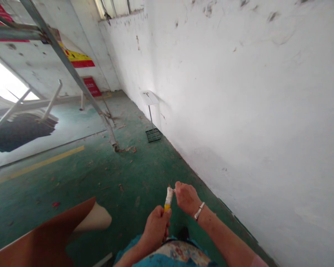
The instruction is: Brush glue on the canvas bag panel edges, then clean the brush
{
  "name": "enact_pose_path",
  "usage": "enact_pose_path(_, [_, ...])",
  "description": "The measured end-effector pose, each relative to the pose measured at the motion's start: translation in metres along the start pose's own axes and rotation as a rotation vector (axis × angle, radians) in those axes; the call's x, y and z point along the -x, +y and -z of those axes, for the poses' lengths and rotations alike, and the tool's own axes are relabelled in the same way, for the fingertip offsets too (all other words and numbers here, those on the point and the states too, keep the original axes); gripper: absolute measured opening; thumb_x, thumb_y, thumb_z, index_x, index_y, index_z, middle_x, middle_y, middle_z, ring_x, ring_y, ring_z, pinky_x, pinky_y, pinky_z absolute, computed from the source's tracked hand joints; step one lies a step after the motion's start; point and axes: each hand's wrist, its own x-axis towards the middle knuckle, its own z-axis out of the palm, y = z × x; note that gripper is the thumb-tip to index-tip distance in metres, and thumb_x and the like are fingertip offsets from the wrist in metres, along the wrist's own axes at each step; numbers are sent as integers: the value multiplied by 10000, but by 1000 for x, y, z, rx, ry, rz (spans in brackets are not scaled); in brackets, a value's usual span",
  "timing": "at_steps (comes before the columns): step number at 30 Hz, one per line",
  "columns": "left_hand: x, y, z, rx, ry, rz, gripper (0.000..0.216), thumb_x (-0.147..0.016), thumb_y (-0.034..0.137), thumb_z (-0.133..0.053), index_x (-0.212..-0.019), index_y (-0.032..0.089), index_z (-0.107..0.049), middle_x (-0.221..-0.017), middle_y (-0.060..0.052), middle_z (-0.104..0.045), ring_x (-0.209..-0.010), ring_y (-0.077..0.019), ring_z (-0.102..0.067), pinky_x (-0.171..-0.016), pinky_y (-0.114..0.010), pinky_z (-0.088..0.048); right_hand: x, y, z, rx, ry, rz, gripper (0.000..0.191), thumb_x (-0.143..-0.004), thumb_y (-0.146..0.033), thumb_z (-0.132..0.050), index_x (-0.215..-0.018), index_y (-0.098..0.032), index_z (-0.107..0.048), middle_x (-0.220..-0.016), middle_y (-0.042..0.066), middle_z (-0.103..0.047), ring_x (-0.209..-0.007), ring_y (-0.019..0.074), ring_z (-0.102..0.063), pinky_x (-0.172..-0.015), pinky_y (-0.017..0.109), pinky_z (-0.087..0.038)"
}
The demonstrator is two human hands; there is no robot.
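Note:
My left hand (156, 225) is closed round the yellow handle of a small paintbrush (168, 199), which it holds upright in front of me. The brush's tip is caked white. My right hand (186, 197), with a bracelet at the wrist, has its fingers pinched at the brush's white tip. Both hands hover above the green floor (128, 174), close to the white wall (239, 111) on my right.
A brown board (44, 237) lies at lower left with a pale piece beyond it. A metal scaffold leg (80, 85) slants down to the floor ahead. A small white sign stand (151, 111) is by the wall. Red and yellow signs lean at the back.

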Motion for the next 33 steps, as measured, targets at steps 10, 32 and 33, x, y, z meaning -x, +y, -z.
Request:
enact_pose_path(10, [2, 1, -1, -40, -13, -75, 259, -884, 382, -502, -709, 215, -412, -465, 95, -446, -325, -53, -360, -373, -184, -228, 17, 9, 21, 47, -11, 76, 170, -981, -180, -369, -934, -179, -532, -832, 67, -653, -714, 191, -660, -579, 264, -402])
enact_pose_path(32, [15, 8, 9, 68, -146, -54, 532, -768, 743, -454, -737, 212, -466, -398, 98, -403, -311, -57, -298, -342, -188, -191, 28, 48, 49, -92, 130, 7, 252, -1022, -276, -360, -858, -193, -533, -765, 4, -642, -680, 130, -603, -609, 243, -335])
enact_pose_path(33, [15, 9, 9, 89, -159, -59, 559, -757, 767, -438, -749, 208, -471, -448, 83, -461, -316, -54, -317, -340, -190, -200, 32, 41, 51, -97, 126, 39, 246, -1022, -277, -360, -861, -196, -528, -779, 1, -642, -688, 128, -604, -612, 242, -335])
